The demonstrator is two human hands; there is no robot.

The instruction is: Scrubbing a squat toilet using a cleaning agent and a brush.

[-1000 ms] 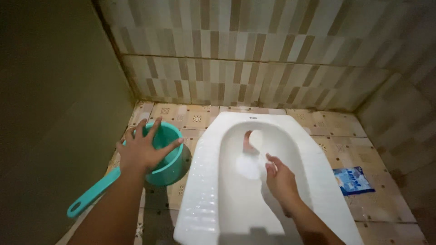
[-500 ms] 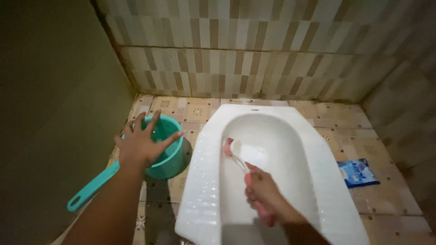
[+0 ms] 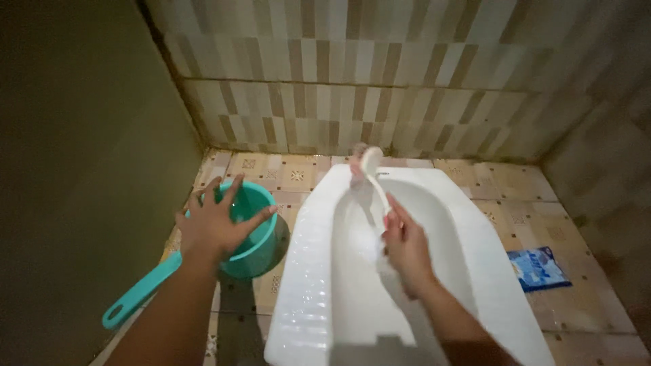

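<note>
My right hand (image 3: 405, 245) grips the handle of a white toilet brush (image 3: 371, 169), whose pink-bristled head rests at the far rim of the white squat toilet (image 3: 305, 285). The hand hovers over the bowl's middle. My left hand (image 3: 215, 224) lies spread, fingers apart, on the rim of a teal water dipper (image 3: 261, 244) that stands on the floor left of the toilet. The dipper's long teal handle (image 3: 139, 293) points toward the near left.
A blue-and-white sachet (image 3: 539, 268) lies on the patterned floor tiles right of the toilet. A plain wall (image 3: 81, 169) closes the left side, and striped wall tiles (image 3: 380, 88) run behind and to the right.
The right hand has pushed the brush from the bowl's left inner wall up to the far rim. The left hand stays on the dipper.
</note>
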